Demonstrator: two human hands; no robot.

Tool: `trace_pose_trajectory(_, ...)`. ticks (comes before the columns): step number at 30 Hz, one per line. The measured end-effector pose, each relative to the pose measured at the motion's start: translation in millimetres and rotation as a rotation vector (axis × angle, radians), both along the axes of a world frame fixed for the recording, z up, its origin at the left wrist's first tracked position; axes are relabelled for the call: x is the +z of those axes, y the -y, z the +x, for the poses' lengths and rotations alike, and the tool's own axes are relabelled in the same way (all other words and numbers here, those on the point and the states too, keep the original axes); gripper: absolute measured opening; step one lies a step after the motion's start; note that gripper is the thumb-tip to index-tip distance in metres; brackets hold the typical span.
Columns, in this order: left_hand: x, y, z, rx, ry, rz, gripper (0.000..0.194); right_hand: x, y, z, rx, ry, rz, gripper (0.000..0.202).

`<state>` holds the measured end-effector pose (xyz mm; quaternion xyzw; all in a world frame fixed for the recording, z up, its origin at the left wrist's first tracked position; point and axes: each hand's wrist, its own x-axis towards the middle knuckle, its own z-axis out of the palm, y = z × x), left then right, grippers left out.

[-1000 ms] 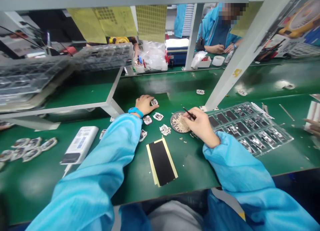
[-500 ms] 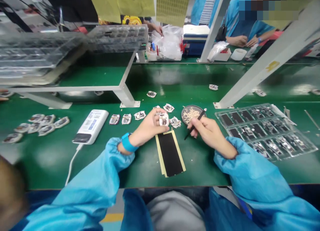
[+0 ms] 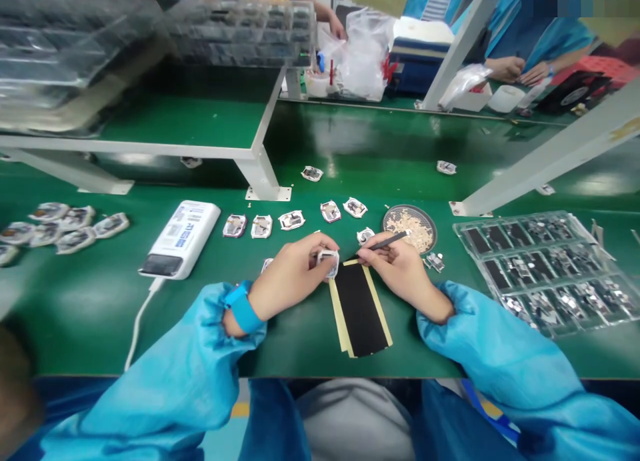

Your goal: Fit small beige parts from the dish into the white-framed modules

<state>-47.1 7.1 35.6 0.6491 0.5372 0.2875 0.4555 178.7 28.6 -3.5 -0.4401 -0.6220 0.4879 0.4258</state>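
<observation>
My left hand (image 3: 300, 264), a blue band at its wrist, pinches a small white watch case (image 3: 329, 264) with its open side partly visible. In my right hand (image 3: 400, 268) is a slim black pair of tweezers (image 3: 383, 243), its tip slanting down left, close to the case; whether it touches cannot be seen. Just below both hands lies a black sheet with yellow edges (image 3: 363, 308). A round dish (image 3: 430, 224) of small beige pieces stands beyond my right hand, and a small metallic part (image 3: 435, 262) lies beside it.
Several similar cases (image 3: 261, 226) lie behind my left hand, more in a cluster (image 3: 47, 233) at far left. A white power bank (image 3: 187, 238) trails a cable. Right is a clear compartment tray (image 3: 545, 268). A raised shelf (image 3: 200, 141) and slanted post (image 3: 540, 148) flank the bench; co-workers sit opposite.
My right hand has moved left from the dish, bringing the tweezers' tip close to the case. My left hand still holds the case, now lower. The head view has shifted.
</observation>
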Motion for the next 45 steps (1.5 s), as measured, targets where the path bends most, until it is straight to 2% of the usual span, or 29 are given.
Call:
trace_pose_trajectory(3,-6.1,3,1,-0.035,-0.189,0.078,0.012,-2.5,0,0,-0.025,0.049,0.008,0.026)
trace_pose_trajectory(6,-7.1,3,2,-0.032,-0.249,0.108,0.013,-3.4,0,1,-0.039,0.069,0.000,0.026)
trace_pose_trajectory(9,-8.0,1,2,-0.026,-0.241,0.108,0.013,-2.0,0,0,-0.021,0.061,-0.010,0.024)
trace_pose_trajectory(15,-18.1,-2,1,-0.010,-0.101,0.051,0.012,11.9,-1,6,-0.034,-0.155,-0.138,0.025)
trace_pose_trajectory(19,-23.4,-2,5,0.019,0.048,0.004,0.014,14.0,2,9,-0.051,-0.056,-0.008,0.019)
trace_pose_trajectory(22,-24.6,-1,7,0.027,0.019,0.022,0.014,8.5,5,6,-0.030,0.104,0.102,0.016)
trace_pose_trajectory(26,-25.0,1,8,0.031,-0.033,0.051,0.015,1.9,6,3,-0.035,0.161,0.136,0.016)
trace_pose_trajectory(31,-23.7,2,8,0.030,-0.062,0.046,0.017,1.9,2,1,-0.023,0.023,-0.012,0.024)
trace_pose_trajectory(33,-22.7,2,8,0.030,-0.033,0.023,0.016,5.3,0,1,-0.034,-0.079,-0.095,0.028)
trace_pose_trajectory(35,-21.4,2,9,0.044,0.044,-0.013,0.016,10.0,0,3,-0.072,-0.127,-0.110,0.030)
trace_pose_trajectory(37,-20.2,3,12,0.070,0.157,-0.073,0.016,14.6,3,5,-0.110,-0.113,-0.034,0.026)
trace_pose_trajectory(39,-19.0,3,14,0.090,0.257,-0.136,0.019,17.4,7,7,-0.128,-0.055,0.110,0.017)
trace_pose_trajectory(42,-17.7,3,18,0.090,0.322,-0.179,0.020,17.3,12,7,-0.101,0.045,0.318,0.006)
trace_pose_trajectory(45,-17.5,3,19,0.089,0.332,-0.183,0.018,15.1,15,6,-0.066,0.082,0.398,0.012)
